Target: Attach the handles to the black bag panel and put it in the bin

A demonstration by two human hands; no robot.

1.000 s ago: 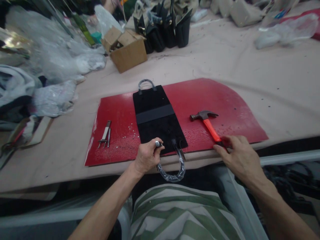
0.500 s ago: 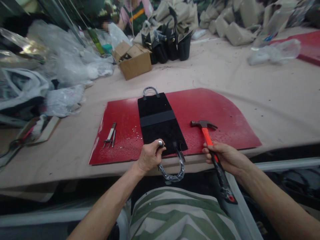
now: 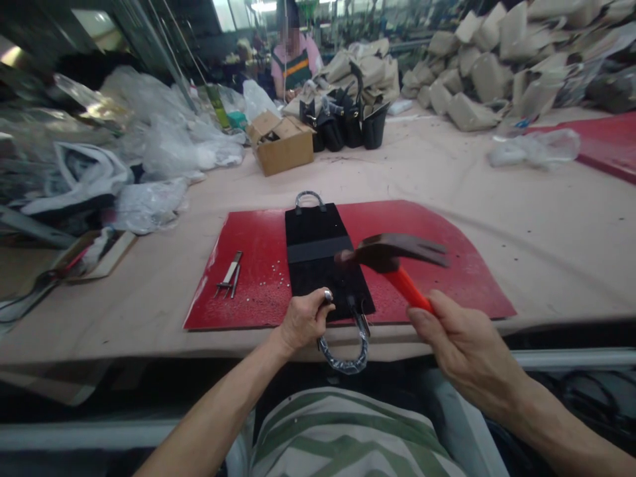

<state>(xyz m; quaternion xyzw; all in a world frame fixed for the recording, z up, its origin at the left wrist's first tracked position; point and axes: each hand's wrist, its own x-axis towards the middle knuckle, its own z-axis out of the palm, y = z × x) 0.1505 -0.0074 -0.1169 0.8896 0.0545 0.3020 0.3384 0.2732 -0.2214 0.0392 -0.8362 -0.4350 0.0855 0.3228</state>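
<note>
A flat black bag piece with wrapped handles at both ends lies on a red board. My left hand grips a small metal punch, standing it on the near edge of the black piece beside the near handle. My right hand holds a claw hammer by its orange handle. The hammer's head is lifted in the air over the black piece, to the right of the punch.
Metal tweezers-like tools lie on the board's left part. A cardboard box, black bags, beige bags and plastic wrapping sit farther back. A person stands behind the table. Another red board is at right.
My right hand took hold of the hammer that lay on the red board and raised it over the black piece. My left hand stayed on the punch.
</note>
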